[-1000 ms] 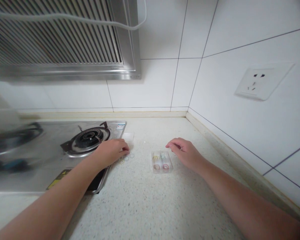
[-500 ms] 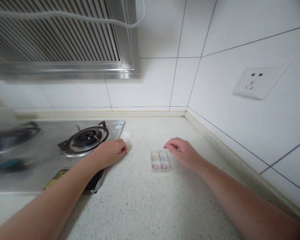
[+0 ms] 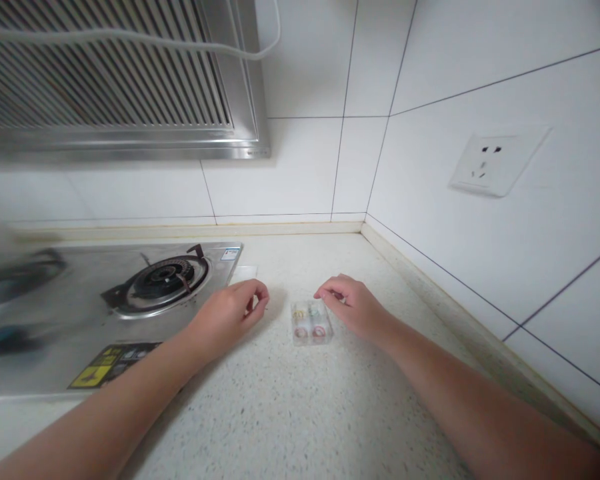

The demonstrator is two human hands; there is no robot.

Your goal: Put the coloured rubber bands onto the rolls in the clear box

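Right hand (image 3: 349,302) beside clear box (image 3: 310,323).

1) Box (image 3: 307,341) on the counter (image 3: 260,413), between left hand (image 3: 235,310) and right hand (image 3: 351,303)
2) Rings (image 3: 319,331) in the box, front and back
3) Stove (image 3: 85,270) left of the box
4) Flat piece (image 3: 246,272) behind left hand, beside the stove
5) Range hood (image 3: 170,100) above the stove
6) Socket (image 3: 495,160) on the right wall (image 3: 545,267)

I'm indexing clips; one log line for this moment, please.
left hand: left of clear box, grip unclear; right hand: near clear box, grip unclear; clear box: on counter, rings inside
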